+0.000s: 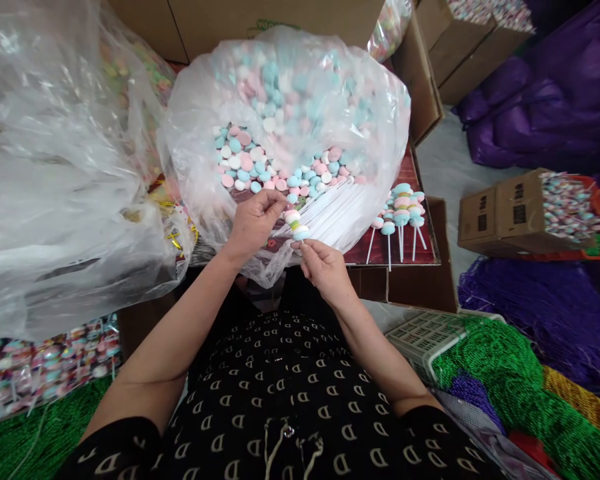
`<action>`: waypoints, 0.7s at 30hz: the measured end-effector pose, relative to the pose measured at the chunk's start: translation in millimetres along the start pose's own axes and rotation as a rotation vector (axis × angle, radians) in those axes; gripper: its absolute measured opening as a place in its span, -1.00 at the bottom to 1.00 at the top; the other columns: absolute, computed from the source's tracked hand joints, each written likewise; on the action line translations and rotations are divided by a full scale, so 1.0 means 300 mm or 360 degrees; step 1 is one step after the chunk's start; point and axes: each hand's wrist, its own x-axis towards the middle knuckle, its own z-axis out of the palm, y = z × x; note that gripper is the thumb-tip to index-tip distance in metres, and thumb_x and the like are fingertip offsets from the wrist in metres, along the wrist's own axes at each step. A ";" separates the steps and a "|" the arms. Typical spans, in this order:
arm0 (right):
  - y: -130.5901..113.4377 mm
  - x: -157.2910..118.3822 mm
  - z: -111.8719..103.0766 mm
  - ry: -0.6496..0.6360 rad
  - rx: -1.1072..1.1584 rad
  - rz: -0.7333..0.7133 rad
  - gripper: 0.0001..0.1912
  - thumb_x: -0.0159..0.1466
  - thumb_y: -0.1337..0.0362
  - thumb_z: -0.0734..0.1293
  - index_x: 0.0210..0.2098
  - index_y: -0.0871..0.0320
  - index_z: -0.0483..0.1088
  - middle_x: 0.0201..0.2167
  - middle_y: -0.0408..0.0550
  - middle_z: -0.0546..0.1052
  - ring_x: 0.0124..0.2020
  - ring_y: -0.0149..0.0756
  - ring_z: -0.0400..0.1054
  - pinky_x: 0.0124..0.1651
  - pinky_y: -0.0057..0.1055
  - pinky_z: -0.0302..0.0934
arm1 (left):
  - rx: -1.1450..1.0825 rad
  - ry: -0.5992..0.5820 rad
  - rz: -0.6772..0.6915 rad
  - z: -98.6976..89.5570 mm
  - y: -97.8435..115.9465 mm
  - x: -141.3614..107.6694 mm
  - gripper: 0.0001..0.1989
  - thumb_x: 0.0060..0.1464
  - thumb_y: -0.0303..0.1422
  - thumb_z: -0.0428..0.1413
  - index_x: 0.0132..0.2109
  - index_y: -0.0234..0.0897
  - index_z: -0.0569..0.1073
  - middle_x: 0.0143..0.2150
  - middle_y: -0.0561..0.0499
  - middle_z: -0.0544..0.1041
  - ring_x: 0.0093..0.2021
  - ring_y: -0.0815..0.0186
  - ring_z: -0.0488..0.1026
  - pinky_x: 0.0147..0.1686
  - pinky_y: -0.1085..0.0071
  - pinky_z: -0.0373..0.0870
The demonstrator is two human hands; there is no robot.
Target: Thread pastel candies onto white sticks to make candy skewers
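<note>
Between my two hands is a short stack of pink, yellow-green, white and blue candy-like discs (295, 225). My right hand (324, 265) pinches it at the lower, blue end, where a stick is too small to make out. My left hand (257, 220) has its thumb and forefinger pressed together at the upper end; what lies between them is too small to tell. Just beyond, loose pink, white and blue discs (245, 160) spill from a big clear plastic bag (190, 160). White sticks (330, 213) lie in a bundle right of the stack.
Finished-looking disc stacks on sticks (403, 207) rest on the dark red table (425, 250) at right. Another plastic bag (70, 200) fills the left. Cardboard boxes (500, 213), a pale crate (425, 340), green cord (510, 373) and purple bags (545, 100) stand at right.
</note>
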 end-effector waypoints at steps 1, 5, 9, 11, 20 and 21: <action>-0.003 0.001 0.002 0.0001 -0.0003 -0.0004 -0.44 0.34 -0.19 0.35 -0.10 0.20 0.61 -0.71 -0.31 0.24 -0.64 -0.46 0.09 -0.53 -0.46 -0.07 | -0.0012 -0.0014 0.0008 0.001 0.001 -0.003 -0.86 0.29 -0.28 0.13 -0.16 -0.20 0.55 -0.25 0.06 0.63 -0.23 0.31 0.52 -0.15 0.39 0.45; -0.004 0.011 0.020 -0.0040 -0.0004 0.0018 -0.44 0.33 -0.22 0.35 -0.13 0.18 0.60 -0.69 -0.30 0.25 -0.63 -0.45 0.09 -0.53 -0.46 -0.09 | 0.0022 -0.0122 0.0089 0.000 0.007 -0.015 -0.83 0.30 -0.33 0.08 -0.10 -0.19 0.58 -0.17 0.01 0.68 -0.13 0.26 0.58 -0.03 0.32 0.49; 0.008 0.035 0.019 0.0028 0.0060 -0.0020 -0.40 0.31 -0.28 0.34 -0.13 0.16 0.59 -0.67 -0.29 0.25 -0.62 -0.46 0.07 -0.54 -0.46 -0.09 | -0.0073 -0.0166 0.0078 -0.028 -0.008 -0.011 -0.75 0.32 -0.36 0.04 0.00 -0.18 0.58 -0.08 -0.03 0.69 -0.07 0.25 0.61 0.01 0.30 0.53; 0.012 0.047 -0.001 0.0096 0.0091 -0.0055 -0.39 0.31 -0.29 0.35 -0.11 0.15 0.58 -0.65 -0.30 0.24 -0.62 -0.47 0.04 -0.54 -0.46 -0.10 | 0.0003 -0.0051 0.0083 -0.057 -0.025 0.001 -0.70 0.34 -0.35 0.02 0.11 -0.14 0.56 -0.01 -0.03 0.68 -0.04 0.26 0.61 0.03 0.30 0.53; 0.003 0.063 -0.037 0.0126 0.0083 -0.0086 -0.45 0.32 -0.25 0.40 -0.11 0.14 0.58 -0.65 -0.30 0.26 -0.62 -0.47 0.03 -0.52 -0.46 -0.07 | 0.1221 -0.0295 0.0084 -0.140 -0.077 0.045 -0.67 0.24 -0.34 0.09 0.07 -0.20 0.63 0.09 -0.23 0.61 0.20 -0.10 0.45 0.21 -0.01 0.35; 0.005 0.062 -0.033 0.0113 0.0057 -0.0089 -0.45 0.32 -0.24 0.39 -0.12 0.14 0.58 -0.65 -0.30 0.26 -0.62 -0.47 0.04 -0.52 -0.46 -0.06 | 0.1270 -0.0321 0.0082 -0.135 -0.076 0.045 -0.66 0.25 -0.34 0.09 0.09 -0.20 0.63 0.10 -0.25 0.60 0.20 -0.12 0.44 0.20 -0.02 0.34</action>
